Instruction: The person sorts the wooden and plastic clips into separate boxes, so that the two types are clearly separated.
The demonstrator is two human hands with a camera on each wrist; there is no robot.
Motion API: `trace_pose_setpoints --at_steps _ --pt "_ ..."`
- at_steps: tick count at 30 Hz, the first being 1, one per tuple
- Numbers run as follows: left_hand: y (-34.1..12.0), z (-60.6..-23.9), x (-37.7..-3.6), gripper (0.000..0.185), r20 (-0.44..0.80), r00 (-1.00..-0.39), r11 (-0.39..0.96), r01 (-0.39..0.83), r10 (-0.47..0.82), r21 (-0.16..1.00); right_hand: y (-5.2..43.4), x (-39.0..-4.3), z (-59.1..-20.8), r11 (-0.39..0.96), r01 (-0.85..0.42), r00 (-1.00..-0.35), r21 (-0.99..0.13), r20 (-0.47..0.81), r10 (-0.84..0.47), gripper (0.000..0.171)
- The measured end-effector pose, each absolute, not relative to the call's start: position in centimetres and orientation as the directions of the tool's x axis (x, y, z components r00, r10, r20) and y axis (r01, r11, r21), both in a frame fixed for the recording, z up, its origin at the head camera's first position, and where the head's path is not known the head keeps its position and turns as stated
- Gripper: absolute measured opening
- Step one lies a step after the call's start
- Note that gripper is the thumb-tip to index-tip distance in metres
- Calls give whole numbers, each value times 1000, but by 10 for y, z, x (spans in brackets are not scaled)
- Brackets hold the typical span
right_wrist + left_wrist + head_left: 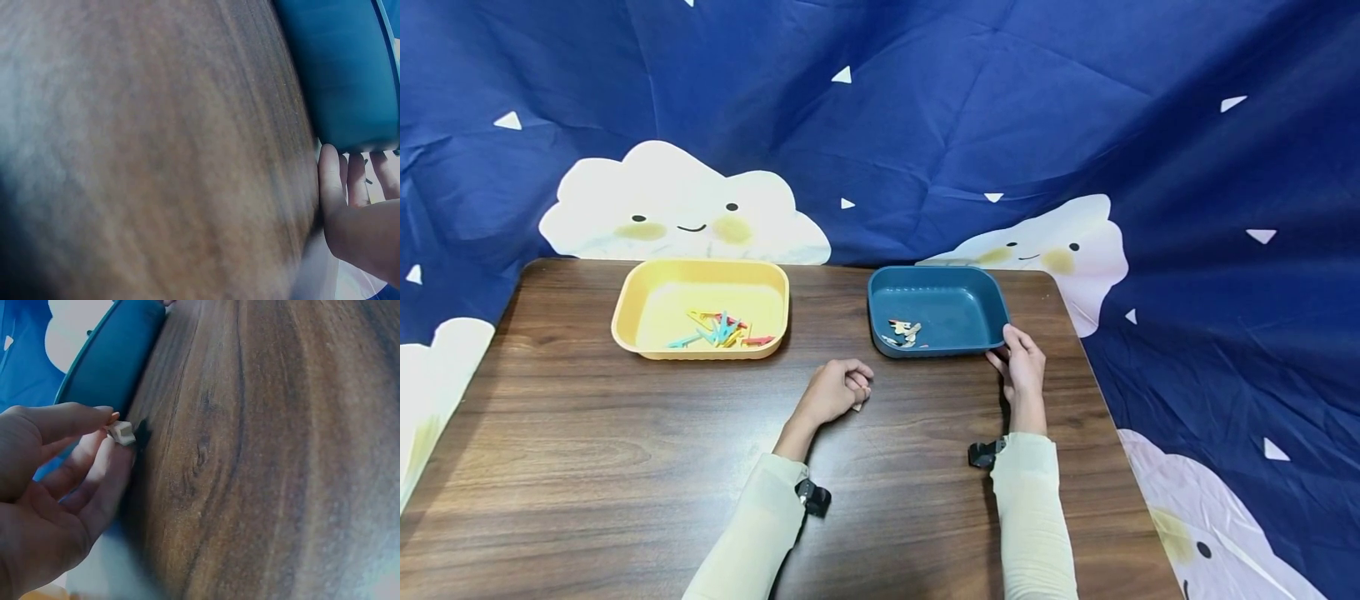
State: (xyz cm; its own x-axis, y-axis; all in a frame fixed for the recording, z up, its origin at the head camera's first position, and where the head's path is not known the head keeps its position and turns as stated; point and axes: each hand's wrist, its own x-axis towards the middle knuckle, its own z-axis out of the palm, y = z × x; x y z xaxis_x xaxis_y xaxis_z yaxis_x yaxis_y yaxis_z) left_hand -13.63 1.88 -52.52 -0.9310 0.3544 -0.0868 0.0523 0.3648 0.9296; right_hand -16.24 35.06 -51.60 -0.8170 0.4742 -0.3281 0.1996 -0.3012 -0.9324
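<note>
My left hand (835, 392) is low over the table, just in front of the blue tray. Its thumb and fingers pinch a small pale wooden clip (122, 432) with an orange bit on it; most of the clip is hidden by the fingertips. At the front right corner of the blue tray (958, 343), the extended fingers of my right hand (1024, 367) touch the outer wall. Several small wooden clips (904, 331) lie in that tray's front left part.
A yellow tray (625, 321) stands at the back left of the brown table (587, 450), holding several red, yellow and light blue plastic clips (724, 329). Behind the table hangs a dark blue curtain (910, 108) with cloud prints.
</note>
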Motion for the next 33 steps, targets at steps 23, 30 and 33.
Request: trace_pose_setpoints --at_steps 23,30,33 --pt "18 -518 -141 9 -80 -959 139 -43 273 989 352 -162 -515 -290 226 -809 -930 -345 476 45" --pt "19 -510 -143 15 -93 -955 92 -70 282 993 350 -161 -513 -280 242 -811 -929 -352 467 47" --pt "20 -508 -144 17 -100 -953 72 -82 286 994 349 -161 -513 -289 238 -813 -927 -353 464 48"
